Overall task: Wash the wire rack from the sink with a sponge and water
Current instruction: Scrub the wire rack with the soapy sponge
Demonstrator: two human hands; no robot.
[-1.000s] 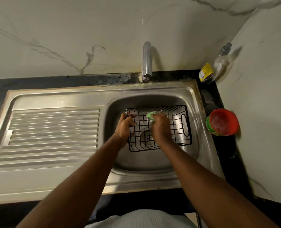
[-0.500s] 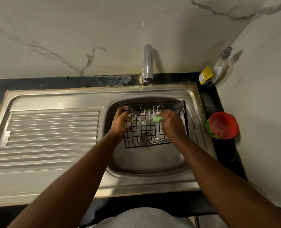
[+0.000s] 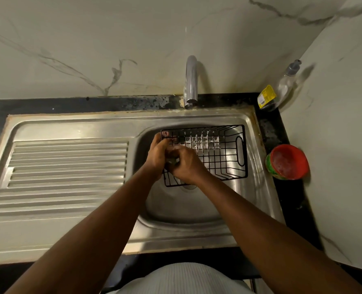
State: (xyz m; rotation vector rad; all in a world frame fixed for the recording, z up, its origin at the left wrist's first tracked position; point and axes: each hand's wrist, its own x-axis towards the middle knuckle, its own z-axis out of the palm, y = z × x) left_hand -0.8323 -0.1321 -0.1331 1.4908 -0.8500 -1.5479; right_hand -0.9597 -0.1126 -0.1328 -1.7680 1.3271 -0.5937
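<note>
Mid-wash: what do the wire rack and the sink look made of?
Wire rack: thin metal wire, probably coated or painted; matte black rods in an open grid.
Sink: looks like stainless steel; brushed silvery sheen, soft reflections, pressed drainer ribs.

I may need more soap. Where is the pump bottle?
Head view: the pump bottle sits in the far right corner of the counter, behind the red tub and right of the tap.
</note>
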